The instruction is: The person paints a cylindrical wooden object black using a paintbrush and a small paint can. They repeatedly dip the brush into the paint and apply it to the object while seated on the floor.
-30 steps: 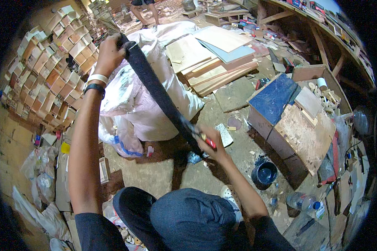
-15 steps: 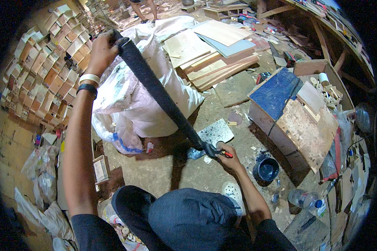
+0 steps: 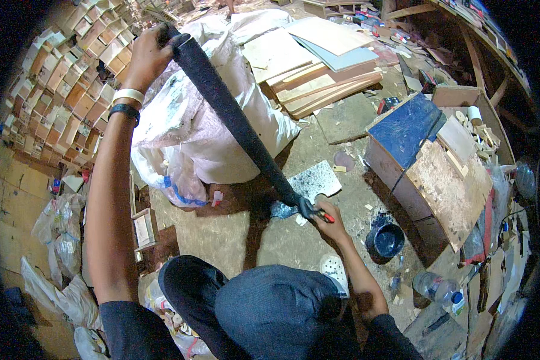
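1. Pinching the upper end of the black bar (image 3: 231, 114), the left hand (image 3: 152, 53) has its fingers closed around the edge in the head view, thumb on the near side; the fingertips look darkened.
2. The bar lies slantwise in the air, from the left hand at upper left down to the right hand (image 3: 327, 208), passing in front of the white sack (image 3: 201, 159).
3. The right hand is curled round a red tool (image 3: 329, 219) at the bar's lower end. The tool's working end is hidden or too dark to make out, and I cannot tell whether these fingers also touch the bar.
4. The bar looks straight and unbending over its length, so I judge it stiff, and light enough for one hand to steady. Its dark face may be damp or smeary, given the stained fingers; if so, it could slip. The narrow edges near the top end seem the best hold, leaving the broad face untouched.
5. Just beyond the lower end, a speckled board (image 3: 321, 179) lies on the floor (image 3: 213, 237). A dark pot (image 3: 385, 253) stands to the right, near the box (image 3: 396, 174).
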`<action>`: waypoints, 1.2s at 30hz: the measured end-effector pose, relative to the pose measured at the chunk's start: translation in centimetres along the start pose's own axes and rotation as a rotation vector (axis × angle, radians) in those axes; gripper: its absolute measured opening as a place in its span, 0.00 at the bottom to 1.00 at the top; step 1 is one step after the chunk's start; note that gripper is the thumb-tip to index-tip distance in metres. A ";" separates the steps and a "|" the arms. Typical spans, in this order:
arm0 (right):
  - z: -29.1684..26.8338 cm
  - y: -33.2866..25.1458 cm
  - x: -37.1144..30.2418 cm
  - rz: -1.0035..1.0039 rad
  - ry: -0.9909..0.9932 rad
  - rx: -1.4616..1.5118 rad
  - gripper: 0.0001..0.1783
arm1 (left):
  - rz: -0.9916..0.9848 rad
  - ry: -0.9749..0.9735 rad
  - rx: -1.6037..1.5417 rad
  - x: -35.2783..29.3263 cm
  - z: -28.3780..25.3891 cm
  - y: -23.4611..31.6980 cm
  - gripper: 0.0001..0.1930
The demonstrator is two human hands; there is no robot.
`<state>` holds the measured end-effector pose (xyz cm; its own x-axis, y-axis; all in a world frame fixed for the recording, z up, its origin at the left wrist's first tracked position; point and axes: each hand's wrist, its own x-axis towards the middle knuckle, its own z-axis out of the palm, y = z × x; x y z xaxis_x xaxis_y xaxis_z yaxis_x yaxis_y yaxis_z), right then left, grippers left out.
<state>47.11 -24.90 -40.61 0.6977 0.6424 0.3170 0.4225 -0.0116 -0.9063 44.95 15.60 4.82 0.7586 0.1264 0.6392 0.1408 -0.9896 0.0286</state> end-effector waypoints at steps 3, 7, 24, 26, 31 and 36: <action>0.5 1.3 0.1 0.177 0.008 -0.001 0.14 | -0.022 -0.006 0.033 -0.4 -0.3 0.1 0.12; 2.0 0.4 3.7 0.065 0.180 0.236 0.13 | -0.023 -0.036 0.091 -0.7 -0.6 -0.1 0.13; 4.1 3.9 -2.3 0.581 0.051 0.183 0.26 | 0.046 0.074 0.024 -1.1 -0.1 -0.3 0.12; 3.5 3.7 -2.5 0.617 0.042 0.386 0.23 | 0.016 0.020 -0.005 -1.3 -0.7 -0.1 0.12; 2.6 4.4 0.4 0.429 0.325 0.380 0.10 | -0.045 -0.001 -0.094 -1.8 -0.8 0.2 0.10; 4.0 3.5 -4.2 0.559 0.052 0.479 0.15 | -0.053 -0.110 -0.062 -1.6 -1.2 -1.3 0.16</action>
<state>43.37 -24.60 -46.22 0.7665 0.6013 -0.2254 -0.2943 0.0168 -0.9556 42.77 16.62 4.64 0.8171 0.1819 0.5471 0.1455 -0.9833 0.1095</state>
